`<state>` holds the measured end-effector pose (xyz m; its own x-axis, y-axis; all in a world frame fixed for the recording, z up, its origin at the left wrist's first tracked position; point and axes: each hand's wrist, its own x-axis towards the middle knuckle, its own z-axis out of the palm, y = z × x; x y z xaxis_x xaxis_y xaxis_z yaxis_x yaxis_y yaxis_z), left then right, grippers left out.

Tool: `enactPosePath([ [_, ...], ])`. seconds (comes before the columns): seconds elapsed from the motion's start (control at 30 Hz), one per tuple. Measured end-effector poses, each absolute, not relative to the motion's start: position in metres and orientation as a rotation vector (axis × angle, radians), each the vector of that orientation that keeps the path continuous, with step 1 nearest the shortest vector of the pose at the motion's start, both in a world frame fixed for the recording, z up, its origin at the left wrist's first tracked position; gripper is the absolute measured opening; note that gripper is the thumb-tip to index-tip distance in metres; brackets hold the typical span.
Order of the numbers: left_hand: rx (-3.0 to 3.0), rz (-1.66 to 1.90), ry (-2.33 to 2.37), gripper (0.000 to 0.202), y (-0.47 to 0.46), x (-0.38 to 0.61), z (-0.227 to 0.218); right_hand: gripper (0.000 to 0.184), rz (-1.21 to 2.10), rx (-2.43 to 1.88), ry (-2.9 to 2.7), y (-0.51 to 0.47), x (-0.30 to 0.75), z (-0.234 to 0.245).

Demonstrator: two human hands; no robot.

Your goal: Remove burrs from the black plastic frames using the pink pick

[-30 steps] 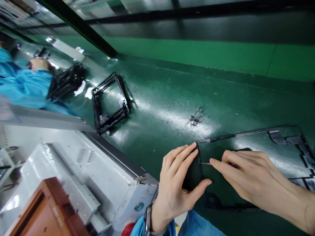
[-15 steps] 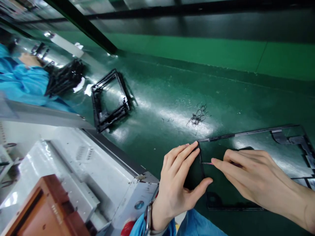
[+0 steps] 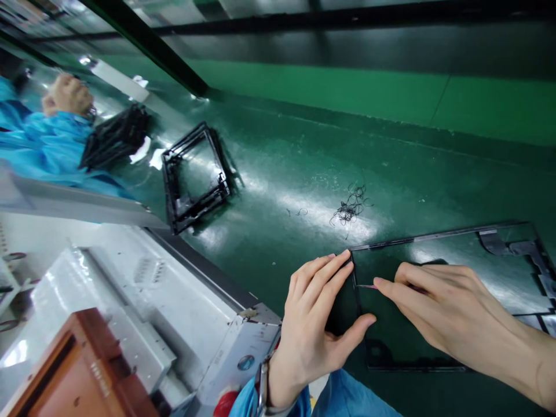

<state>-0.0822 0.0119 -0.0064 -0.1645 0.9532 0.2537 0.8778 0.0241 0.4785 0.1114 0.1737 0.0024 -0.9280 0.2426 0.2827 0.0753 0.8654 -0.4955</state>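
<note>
A thin black plastic frame (image 3: 434,236) lies flat on the green table (image 3: 282,168) at the lower right. My left hand (image 3: 313,324) grips the frame's left edge, fingers on top and thumb underneath. My right hand (image 3: 438,307) pinches a small thin blade-like tool (image 3: 366,286), its tip touching the inner side of that left edge. A small tangle of black shavings (image 3: 350,208) sits just beyond the frame.
A stack of black frames (image 3: 193,176) lies at the middle left, with another dark pile (image 3: 115,136) behind it. A co-worker's blue sleeve (image 3: 39,150) and hand (image 3: 67,92) are at the far left. A grey metal machine with a brown block (image 3: 130,324) fills the lower left.
My hands and the frame have stayed almost still. The co-worker's hand at the far left has lifted.
</note>
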Motion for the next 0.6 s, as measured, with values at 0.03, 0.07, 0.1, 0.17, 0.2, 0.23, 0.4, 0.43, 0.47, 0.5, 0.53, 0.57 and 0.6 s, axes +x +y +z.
enactPosePath([
  [0.03, 1.936, 0.819, 2.144, 0.067, 0.012, -0.0821, -0.0059, 0.04, 0.702, -0.241, -2.706, 0.1738, 0.1112, 0.0024],
  [0.07, 1.935, 0.816, 2.144, 0.066, 0.0121, -0.082, -0.0055, 0.04, 0.713, -0.239, -2.716, 0.1739, 0.111, 0.0025],
  [0.1, 1.934, 0.815, 2.143, 0.066, 0.0122, -0.082, -0.0052, 0.039, 0.725, -0.235, -2.726, 0.1741, 0.1106, 0.0026],
  [0.17, 1.936, 0.819, 2.14, 0.066, 0.0123, -0.0821, -0.0048, 0.039, 0.73, -0.233, -2.725, 0.1744, 0.11, 0.0029],
  [0.2, 1.94, 0.824, 2.139, 0.065, 0.0124, -0.0822, -0.0048, 0.039, 0.723, -0.237, -2.714, 0.1745, 0.1098, 0.0029],
  [0.23, 1.947, 0.828, 2.137, 0.065, 0.0124, -0.0823, -0.0048, 0.04, 0.717, -0.24, -2.706, 0.1745, 0.1099, 0.0029],
  [0.4, 1.964, 0.84, 2.127, 0.063, 0.0129, -0.083, -0.0054, 0.041, 0.733, -0.237, -2.75, 0.1745, 0.1122, 0.0018],
  [0.43, 1.968, 0.842, 2.122, 0.063, 0.013, -0.0831, -0.0055, 0.04, 0.724, -0.242, -2.742, 0.1745, 0.1126, 0.0017],
  [0.47, 1.971, 0.843, 2.12, 0.063, 0.013, -0.0831, -0.0055, 0.04, 0.719, -0.244, -2.733, 0.1745, 0.1129, 0.0017],
  [0.5, 1.973, 0.845, 2.118, 0.062, 0.0131, -0.0831, -0.0056, 0.039, 0.72, -0.242, -2.732, 0.1745, 0.1131, 0.0017],
  [0.53, 1.975, 0.846, 2.116, 0.062, 0.013, -0.083, -0.0056, 0.04, 0.726, -0.236, -2.736, 0.1745, 0.1131, 0.0018],
  [0.57, 1.975, 0.848, 2.116, 0.061, 0.013, -0.083, -0.0057, 0.04, 0.729, -0.229, -2.744, 0.1744, 0.113, 0.0019],
  [0.6, 1.975, 0.849, 2.115, 0.061, 0.0129, -0.083, -0.0057, 0.041, 0.726, -0.224, -2.752, 0.1743, 0.1127, 0.002],
])
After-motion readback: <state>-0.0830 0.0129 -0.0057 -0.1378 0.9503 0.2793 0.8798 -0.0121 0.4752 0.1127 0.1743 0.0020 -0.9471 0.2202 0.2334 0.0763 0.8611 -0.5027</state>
